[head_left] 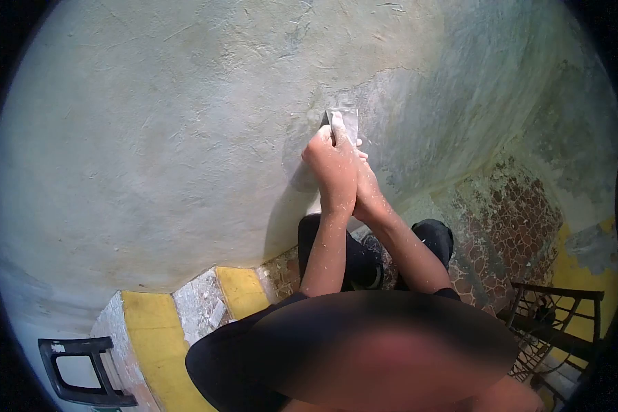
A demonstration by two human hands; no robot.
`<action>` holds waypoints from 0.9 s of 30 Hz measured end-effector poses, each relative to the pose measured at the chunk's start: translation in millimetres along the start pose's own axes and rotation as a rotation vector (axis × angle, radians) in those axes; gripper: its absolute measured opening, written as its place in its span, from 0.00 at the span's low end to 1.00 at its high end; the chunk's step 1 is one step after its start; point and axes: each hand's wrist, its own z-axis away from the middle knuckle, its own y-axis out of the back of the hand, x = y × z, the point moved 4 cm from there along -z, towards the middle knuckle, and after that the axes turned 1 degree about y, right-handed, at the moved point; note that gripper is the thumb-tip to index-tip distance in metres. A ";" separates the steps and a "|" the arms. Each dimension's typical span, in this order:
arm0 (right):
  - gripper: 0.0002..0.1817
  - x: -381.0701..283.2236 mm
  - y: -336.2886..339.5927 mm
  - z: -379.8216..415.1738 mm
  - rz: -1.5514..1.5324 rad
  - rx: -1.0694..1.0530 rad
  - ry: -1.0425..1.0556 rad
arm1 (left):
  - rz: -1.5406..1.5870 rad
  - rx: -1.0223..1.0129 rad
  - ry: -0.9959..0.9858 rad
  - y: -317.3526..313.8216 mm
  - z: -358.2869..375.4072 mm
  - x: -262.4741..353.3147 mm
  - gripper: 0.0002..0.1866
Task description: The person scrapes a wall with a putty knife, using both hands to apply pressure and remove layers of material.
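A flat grey metal scraper point(350, 123) rests against the plastered wall point(206, 137). My left hand point(333, 172) is closed around it, with a whitened thumb lying along its face. Close behind and to the right, my right hand point(365, 175) is partly covered by the left. A few of its fingertips show at the scraper's lower right edge, closed on it too. The handle, if there is one, is hidden by the hands. White dust specks both hands and forearms. Around the scraper the plaster looks rough and patchy, with a crack line above right.
Yellow and white steps point(151, 329) descend at lower left, beside a black plastic frame point(82, 371). A dark metal rack point(556, 316) stands at lower right. Patterned, debris-strewn floor tiles point(515, 220) lie to the right. My knees point(432, 240) are close to the wall.
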 end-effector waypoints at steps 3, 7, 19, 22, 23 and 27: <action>0.16 19.2 11.8 -19.5 0.252 -0.029 0.158 | 0.002 0.003 -0.024 -1.6 -2.1 -3.3 0.27; 0.14 59.8 18.1 -28.3 0.235 -0.004 0.196 | 0.018 -0.012 -0.039 8.0 2.2 -5.9 0.26; 0.15 19.9 -27.7 20.3 0.115 0.123 0.116 | 0.032 -0.017 0.023 34.1 6.0 -22.5 0.26; 0.18 38.5 9.2 -37.7 0.140 -0.079 0.162 | 0.037 -0.013 -0.014 17.3 -2.1 -3.4 0.26; 0.18 34.4 21.8 -43.1 0.145 -0.076 0.159 | 0.046 -0.019 -0.055 8.5 -6.9 3.1 0.27; 0.20 -9.9 54.4 -59.0 0.843 -0.017 0.566 | 0.036 -0.041 -0.138 -24.3 -17.1 24.9 0.27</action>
